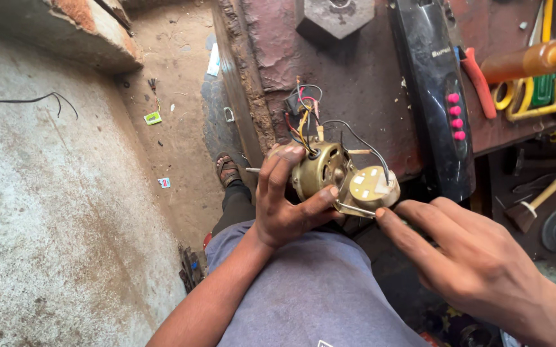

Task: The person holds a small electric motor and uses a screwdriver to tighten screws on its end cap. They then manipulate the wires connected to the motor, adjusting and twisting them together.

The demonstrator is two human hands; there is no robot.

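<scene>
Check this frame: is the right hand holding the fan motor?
No: the left hand holds the fan motor; the right hand only fingers its edge.

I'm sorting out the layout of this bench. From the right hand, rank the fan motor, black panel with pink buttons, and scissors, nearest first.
From the right hand, in the head view:
1. Fan motor, just left, fingertips nearly touching its round end.
2. Black panel with pink buttons, above on the bench.
3. Scissors, farther up, to the right.
</scene>
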